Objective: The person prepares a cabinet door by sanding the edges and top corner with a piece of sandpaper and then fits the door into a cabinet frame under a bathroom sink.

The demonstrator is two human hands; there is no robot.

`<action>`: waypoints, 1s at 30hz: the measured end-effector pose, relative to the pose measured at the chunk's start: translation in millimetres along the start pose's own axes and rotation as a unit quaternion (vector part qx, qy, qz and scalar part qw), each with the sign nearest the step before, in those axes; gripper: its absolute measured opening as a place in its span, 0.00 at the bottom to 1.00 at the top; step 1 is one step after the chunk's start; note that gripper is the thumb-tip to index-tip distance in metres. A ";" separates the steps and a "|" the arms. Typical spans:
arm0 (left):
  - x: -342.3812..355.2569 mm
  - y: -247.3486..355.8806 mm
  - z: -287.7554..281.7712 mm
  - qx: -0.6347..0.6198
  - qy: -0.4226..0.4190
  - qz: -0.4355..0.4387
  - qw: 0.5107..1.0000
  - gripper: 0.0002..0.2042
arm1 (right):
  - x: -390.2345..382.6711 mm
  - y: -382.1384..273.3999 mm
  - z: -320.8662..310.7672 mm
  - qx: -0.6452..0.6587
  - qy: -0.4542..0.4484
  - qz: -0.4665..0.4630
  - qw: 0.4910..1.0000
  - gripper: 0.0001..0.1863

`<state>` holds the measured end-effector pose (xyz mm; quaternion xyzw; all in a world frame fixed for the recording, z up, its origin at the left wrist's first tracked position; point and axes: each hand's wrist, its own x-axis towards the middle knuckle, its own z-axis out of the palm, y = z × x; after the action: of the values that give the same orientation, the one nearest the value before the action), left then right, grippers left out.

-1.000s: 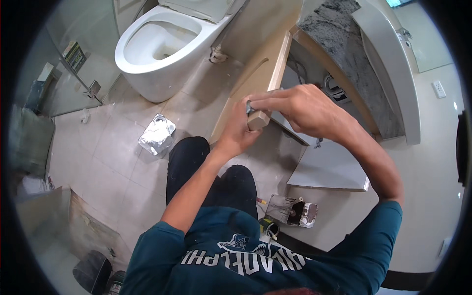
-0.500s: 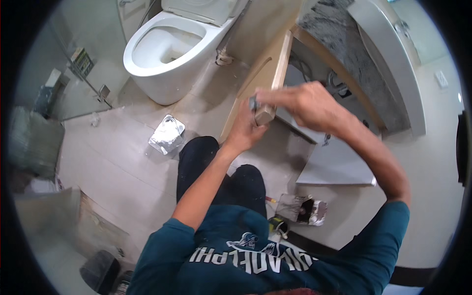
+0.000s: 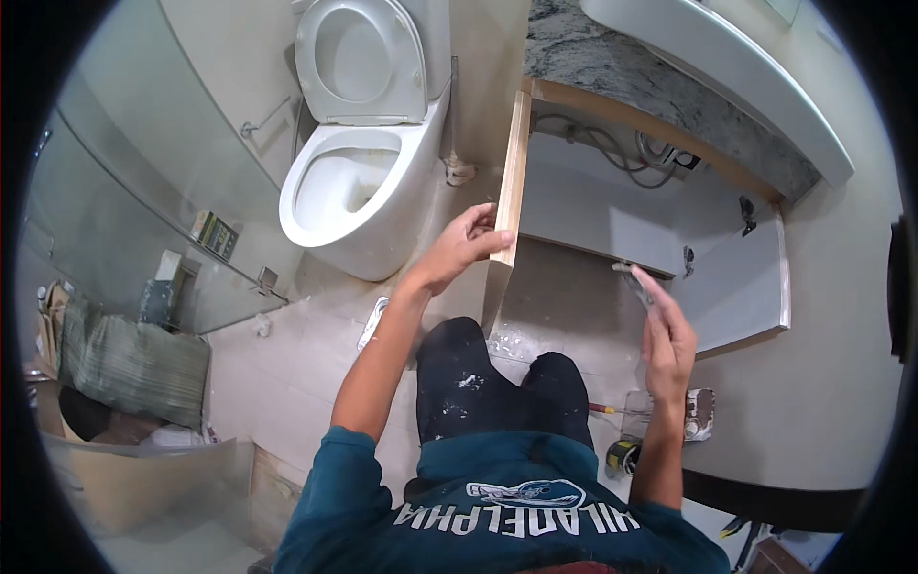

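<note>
My left hand (image 3: 463, 251) grips the wooden cabinet door (image 3: 513, 182) near its lower corner. The thumb lies on the bare wood edge and the fingers curl along the door's outer face. Apart from the door, to the right, my right hand (image 3: 669, 335) holds a small grey tool (image 3: 639, 285) with a pale end. Its fingers are extended along the tool, and its exact kind is not clear. Behind both hands is the open vanity cabinet (image 3: 598, 191), with hoses inside it. A second door (image 3: 732, 282) stands open at its right.
A toilet (image 3: 359, 182) with its lid up stands at the far left of the cabinet. A foil-covered container (image 3: 373, 323) sits by my left forearm. Near my right forearm are a smeared tray (image 3: 700, 413) and a yellow-and-black can (image 3: 623, 457). A glass panel (image 3: 143, 182) stands at left.
My right hand has drawn away from the door edge, right and nearer to me, with the small tool. My left hand still holds the door. The whole view has shifted.
</note>
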<state>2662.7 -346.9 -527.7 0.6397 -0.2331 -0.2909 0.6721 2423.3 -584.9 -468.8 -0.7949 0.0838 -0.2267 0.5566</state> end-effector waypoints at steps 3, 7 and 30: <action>35.1 10.3 -8.5 0.040 0.017 -0.035 0.998 0.38 | -28.4 40.3 0.0 0.037 0.060 0.100 0.993 0.21; 108.1 15.0 -33.8 0.040 0.078 -0.055 0.995 0.26 | -49.1 64.0 -3.7 0.044 0.027 0.159 0.986 0.21; 29.0 25.4 -8.8 -0.079 0.006 -0.089 0.993 0.16 | -58.1 109.6 -2.5 0.324 0.059 0.247 0.911 0.25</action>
<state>2692.0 -360.1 -504.7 0.6042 -0.1477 -0.3633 0.6937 2383.9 -604.8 -584.7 -0.5102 0.2316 -0.1429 0.8159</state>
